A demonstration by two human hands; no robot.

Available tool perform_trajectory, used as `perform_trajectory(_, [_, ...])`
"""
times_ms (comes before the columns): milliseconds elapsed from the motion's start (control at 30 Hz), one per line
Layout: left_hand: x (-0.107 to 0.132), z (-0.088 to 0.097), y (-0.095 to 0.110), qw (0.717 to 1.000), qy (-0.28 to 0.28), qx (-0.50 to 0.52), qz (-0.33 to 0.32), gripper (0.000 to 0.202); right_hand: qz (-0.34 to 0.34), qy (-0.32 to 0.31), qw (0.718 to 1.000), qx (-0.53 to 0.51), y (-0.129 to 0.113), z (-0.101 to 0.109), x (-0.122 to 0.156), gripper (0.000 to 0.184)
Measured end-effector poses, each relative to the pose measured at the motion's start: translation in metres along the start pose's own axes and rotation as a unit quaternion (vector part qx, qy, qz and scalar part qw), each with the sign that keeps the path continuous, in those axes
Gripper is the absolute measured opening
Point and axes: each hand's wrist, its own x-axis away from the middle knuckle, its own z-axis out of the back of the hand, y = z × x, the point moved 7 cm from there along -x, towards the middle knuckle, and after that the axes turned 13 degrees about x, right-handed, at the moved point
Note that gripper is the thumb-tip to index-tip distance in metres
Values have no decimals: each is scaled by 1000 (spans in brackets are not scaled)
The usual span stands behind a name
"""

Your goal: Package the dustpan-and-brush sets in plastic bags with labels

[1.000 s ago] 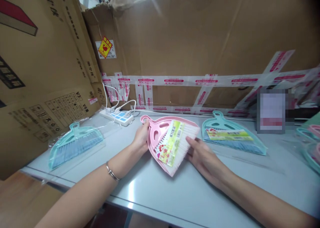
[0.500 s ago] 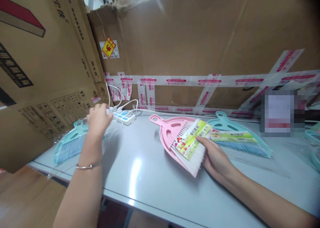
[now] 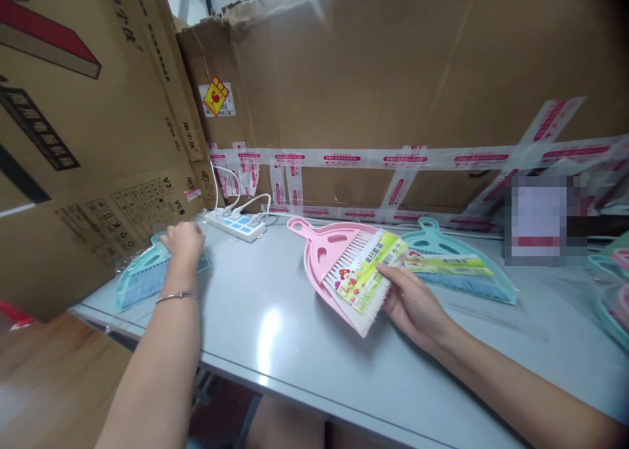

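My right hand [image 3: 410, 305] grips the wide end of a pink dustpan [image 3: 324, 255] that carries a white-bristled brush with a yellow-green label [image 3: 371, 269]; the pan is tilted just above the grey table [image 3: 295, 344]. My left hand [image 3: 183, 240], with a bracelet at the wrist, rests on a teal dustpan and brush set in a clear plastic bag [image 3: 142, 275] at the table's left end. Its fingers curl down over the set; whether they grip it is unclear.
A second teal dustpan set [image 3: 457, 269] lies behind the pink one. A white power strip [image 3: 236, 225] with cables sits at the back. Cardboard walls with pink printed tape enclose the table at back and left. More dustpans [image 3: 612, 285] lie at the right edge.
My left hand let go of the pink dustpan's handle, swung left and came down onto the bagged teal set. My right hand alone keeps the pink dustpan, shifted slightly right.
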Motion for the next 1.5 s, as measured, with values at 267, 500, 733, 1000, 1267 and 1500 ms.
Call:
perform_trajectory(267, [64,16,106,946,-10,171,-274,18,-31,-59,997,25,-1,-11,12,22])
perform_trajectory(500, [86,-13,136,873,-135,306,-355,11,-27,-19,997,74,1,-5,5,19])
perform_trajectory(733, [101,-18,149,859,-175,315,-365,10,-38,4,994,100,6,-3,2,22])
perform_trajectory(1000, [146,-24,180,815,-177,329,-443,15,-88,-93,983,130,20,-9,5,31])
perform_trajectory(1267, [168,-34,189,798,-211,327,-461,17,-111,-69,986,103,22,-12,7,27])
perform_trajectory(1500, [171,-30,191,782,-221,341,-472,20,-50,27,998,32,14,-3,-2,38])
